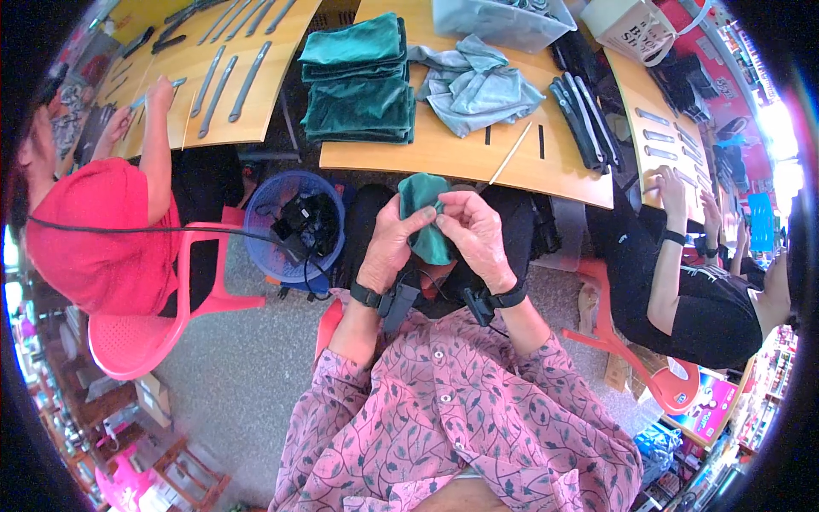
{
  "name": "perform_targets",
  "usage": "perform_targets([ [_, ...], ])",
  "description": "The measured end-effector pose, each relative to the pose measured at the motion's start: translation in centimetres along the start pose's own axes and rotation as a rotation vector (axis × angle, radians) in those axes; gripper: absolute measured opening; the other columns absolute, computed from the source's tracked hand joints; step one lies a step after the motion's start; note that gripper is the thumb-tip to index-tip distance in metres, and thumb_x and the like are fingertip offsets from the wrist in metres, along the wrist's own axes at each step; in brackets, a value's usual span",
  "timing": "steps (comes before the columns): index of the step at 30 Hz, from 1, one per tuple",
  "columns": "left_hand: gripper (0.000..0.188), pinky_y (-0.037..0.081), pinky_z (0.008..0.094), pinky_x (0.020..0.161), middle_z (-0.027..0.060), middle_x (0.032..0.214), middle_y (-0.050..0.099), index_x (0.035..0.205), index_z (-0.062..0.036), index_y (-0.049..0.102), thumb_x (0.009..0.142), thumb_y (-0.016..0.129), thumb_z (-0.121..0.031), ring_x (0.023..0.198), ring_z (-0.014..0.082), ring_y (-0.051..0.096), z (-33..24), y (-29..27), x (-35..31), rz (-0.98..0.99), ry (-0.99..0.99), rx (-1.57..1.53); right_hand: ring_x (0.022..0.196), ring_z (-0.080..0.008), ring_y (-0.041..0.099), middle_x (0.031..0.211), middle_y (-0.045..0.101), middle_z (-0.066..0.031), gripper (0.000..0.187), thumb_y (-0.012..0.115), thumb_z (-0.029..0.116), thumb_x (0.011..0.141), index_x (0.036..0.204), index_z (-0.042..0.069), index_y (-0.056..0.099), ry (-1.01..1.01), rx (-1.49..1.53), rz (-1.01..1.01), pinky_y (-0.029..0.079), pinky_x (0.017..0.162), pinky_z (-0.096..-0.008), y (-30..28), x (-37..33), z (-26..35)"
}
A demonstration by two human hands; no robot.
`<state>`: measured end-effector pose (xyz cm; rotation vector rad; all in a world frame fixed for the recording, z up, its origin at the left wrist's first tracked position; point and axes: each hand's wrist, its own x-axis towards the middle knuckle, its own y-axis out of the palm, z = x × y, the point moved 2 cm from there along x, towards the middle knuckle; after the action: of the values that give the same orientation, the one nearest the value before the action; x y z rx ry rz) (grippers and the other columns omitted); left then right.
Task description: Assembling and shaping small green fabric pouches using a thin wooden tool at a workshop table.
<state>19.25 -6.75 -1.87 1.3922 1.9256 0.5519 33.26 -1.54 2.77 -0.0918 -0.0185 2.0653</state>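
Above my lap, a small piece of dark green velvety fabric (pixel 420 194) is held between both hands. My left hand (pixel 392 235) is closed on its left side, with the thumb laid across the front. My right hand (pixel 474 230) pinches the right edge between thumb and fingertips. The fabric looks folded or pouch-like; its far side and lower end are partly hidden. Ahead on the wooden table (pixel 375 155) lie stacks of green velvety pieces (pixel 354 98). Beside them is a loose heap of grey-green cloth (pixel 478 90). A thin light stick (pixel 510 154) overhangs the table's near edge.
Dark rolled strips (pixel 584 124) lie at the table's right, below a clear plastic bin (pixel 503 24). A blue basket (pixel 294 226) with black cabled items stands left of my knees. People in red (pixel 102 230) and black (pixel 708 311) work at side tables.
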Motion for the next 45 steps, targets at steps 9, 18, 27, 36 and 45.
perform_targets([
  [9,0.051,0.049,0.0318,0.094,0.0053,0.118,0.064,0.126,-0.0031,0.055,0.08,0.072,0.006,0.104,0.0163,0.063,-1.0,0.1,-0.1,-0.116,0.152,0.029,0.07,-0.0219,0.063,0.082,0.062,-0.0109,0.022,0.068,0.005,0.085,0.105,0.001,0.062,-0.334,-0.571,-0.395,0.051,0.066,-0.0332,-4.4,2.7,-0.3],
  [18,0.049,0.049,0.0305,0.094,0.0043,0.117,0.065,0.126,-0.0046,0.056,0.081,0.072,0.005,0.104,0.0156,0.062,-0.7,0.2,-0.1,-0.111,0.134,-0.007,0.082,-0.0348,0.062,0.1,0.058,-0.0174,0.038,0.072,0.021,0.084,0.11,-0.001,0.056,-0.131,-0.933,-0.537,0.051,0.069,-0.0436,-6.4,4.5,-1.0],
  [27,0.045,0.048,0.0307,0.094,0.0052,0.116,0.065,0.125,-0.0035,0.057,0.082,0.072,0.003,0.103,0.0154,0.062,-1.0,0.0,0.4,-0.093,0.135,-0.016,0.088,-0.0369,0.058,0.099,0.057,-0.0192,0.043,0.073,0.005,0.077,0.114,-0.003,0.051,-0.207,-0.911,-0.543,0.051,0.073,-0.0437,-7.7,4.2,-2.4],
  [36,0.044,0.05,0.03,0.091,0.0051,0.115,0.065,0.124,-0.003,0.057,0.083,0.071,0.003,0.1,0.0145,0.063,-2.0,0.2,0.7,-0.096,0.169,-0.083,0.07,-0.0126,0.059,0.084,0.063,-0.0068,0.04,0.063,-0.002,0.085,0.125,-0.001,0.056,-0.006,-0.469,-0.412,0.05,0.065,-0.0275,-7.7,0.8,-1.4],
  [45,0.046,0.051,0.0313,0.091,0.0048,0.115,0.066,0.124,-0.0061,0.058,0.082,0.072,0.005,0.1,0.0146,0.064,-2.8,0.0,0.9,-0.15,0.239,-0.094,0.065,-0.0117,0.053,0.074,0.055,-0.0039,0.015,0.057,0.01,0.097,0.104,0.0,0.065,-0.169,-0.384,0.151,0.043,0.059,-0.0259,-3.7,-3.6,2.1],
])
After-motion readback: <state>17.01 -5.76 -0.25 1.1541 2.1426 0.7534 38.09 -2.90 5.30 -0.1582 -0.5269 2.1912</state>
